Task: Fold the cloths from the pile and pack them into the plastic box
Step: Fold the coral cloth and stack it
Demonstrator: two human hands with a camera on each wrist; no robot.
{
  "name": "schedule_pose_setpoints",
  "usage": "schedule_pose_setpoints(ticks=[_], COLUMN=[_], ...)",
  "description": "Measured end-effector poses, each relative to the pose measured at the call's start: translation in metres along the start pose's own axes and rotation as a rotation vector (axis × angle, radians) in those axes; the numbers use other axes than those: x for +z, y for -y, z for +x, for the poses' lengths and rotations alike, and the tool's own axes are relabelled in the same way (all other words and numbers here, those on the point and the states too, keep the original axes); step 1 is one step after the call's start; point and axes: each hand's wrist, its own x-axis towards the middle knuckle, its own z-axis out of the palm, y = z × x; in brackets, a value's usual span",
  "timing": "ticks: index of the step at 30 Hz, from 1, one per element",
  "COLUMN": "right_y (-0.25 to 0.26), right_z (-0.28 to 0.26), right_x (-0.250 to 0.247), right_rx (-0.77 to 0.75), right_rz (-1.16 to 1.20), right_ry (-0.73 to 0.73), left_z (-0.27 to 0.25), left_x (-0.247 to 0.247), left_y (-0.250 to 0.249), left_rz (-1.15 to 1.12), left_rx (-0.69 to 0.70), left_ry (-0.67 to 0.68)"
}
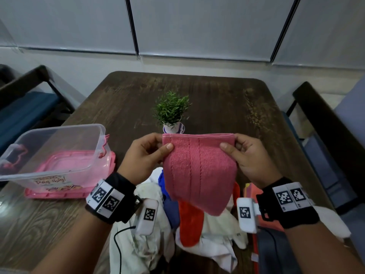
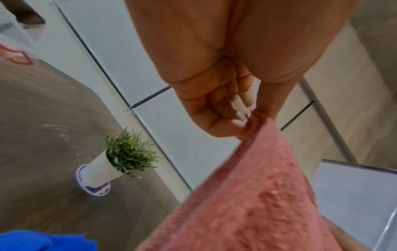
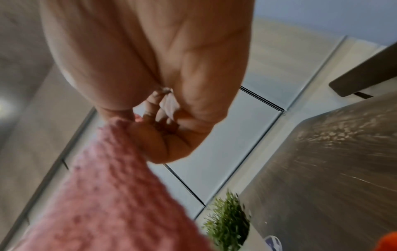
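Note:
A pink cloth (image 1: 199,171) hangs doubled over in the air above the pile, its folded top edge level. My left hand (image 1: 152,153) pinches its upper left corner, thumb in front. My right hand (image 1: 237,153) pinches the upper right corner the same way. The left wrist view shows my left hand (image 2: 244,122) and the pink cloth (image 2: 247,195) up close; the right wrist view shows my right hand (image 3: 137,125) on the cloth (image 3: 103,195). Below lies the pile of cloths (image 1: 197,230), white, blue and orange. The clear plastic box (image 1: 51,155) stands at the left, nothing visible inside.
The box stands on its pink lid (image 1: 79,192) on a dark wooden table (image 1: 217,99). A small potted plant (image 1: 171,111) stands just beyond the pink cloth. Chairs (image 1: 325,123) flank the table on both sides. A cable runs from my left wrist.

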Motion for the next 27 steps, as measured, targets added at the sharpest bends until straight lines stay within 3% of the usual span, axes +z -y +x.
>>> schedule_pose_setpoints(ticks=[4, 7, 10, 13, 22, 27], right_y=[-0.026, -0.026, -0.013, -0.018, -0.136, -0.157], right_z=[0.006, 0.01, 0.004, -0.009, -0.103, -0.116], right_x=[0.004, 0.002, -0.002, -0.008, -0.006, -0.009], right_rx=[0.103, 0.06, 0.019, 0.048, 0.594, 0.762], right_rz=[0.035, 0.133, 0.219, 0.26, -0.032, -0.089], right_ry=[-0.072, -0.136, -0.108, -0.034, 0.191, 0.287], left_z=[0.011, 0.018, 0.018, 0.006, -0.088, -0.098], left_x=[0.006, 0.014, 0.016, 0.015, 0.022, 0.027], left_y=[0.029, 0.024, 0.01, 0.016, 0.142, 0.166], left_rz=[0.016, 0.051, -0.019, -0.165, -0.037, 0.085], left_rx=[-0.099, -0.037, 0.039, -0.029, -0.582, -0.622], left_ry=[0.003, 0.004, 0.015, 0.1, 0.242, 0.301])
